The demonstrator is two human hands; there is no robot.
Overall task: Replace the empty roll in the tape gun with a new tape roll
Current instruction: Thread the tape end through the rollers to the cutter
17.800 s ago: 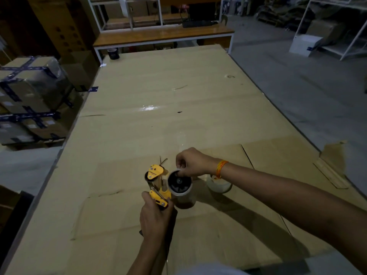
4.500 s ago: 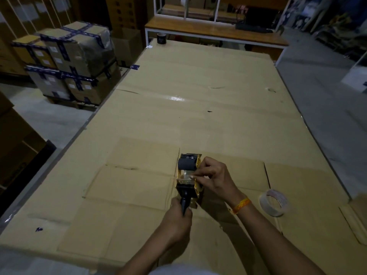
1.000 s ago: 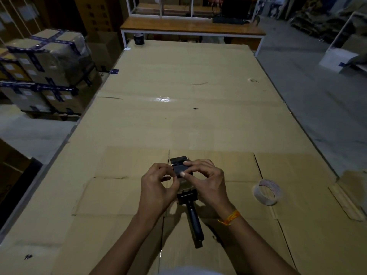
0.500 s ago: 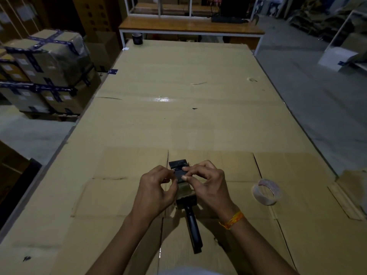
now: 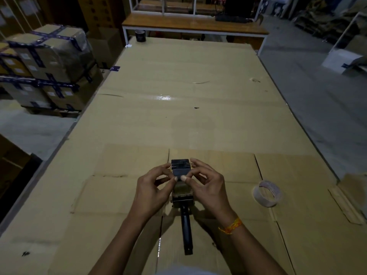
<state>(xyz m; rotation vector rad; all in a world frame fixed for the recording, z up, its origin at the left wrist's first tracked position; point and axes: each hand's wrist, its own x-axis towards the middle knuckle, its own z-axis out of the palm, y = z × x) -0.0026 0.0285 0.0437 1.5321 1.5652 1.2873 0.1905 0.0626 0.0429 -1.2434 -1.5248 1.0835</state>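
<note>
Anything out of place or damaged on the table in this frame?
Nothing stands out. Both hands work at the head of the tape gun, and a nearly spent tape roll lies loose to the right on the cardboard-covered table.

Cardboard-covered table (image 5: 178, 120) fills centre. Dark tape roll (image 5: 140, 35) at far left corner. Wrapped, blue-strapped boxes (image 5: 45, 64) stacked on left floor. Wooden bench (image 5: 194, 26) beyond far edge. White box (image 5: 341, 60) far right.

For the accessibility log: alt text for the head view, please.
Both hands, left hand and right hand, pinch at the front of a tape gun on a cardboard-covered table. A spent roll lies to the right.
</note>
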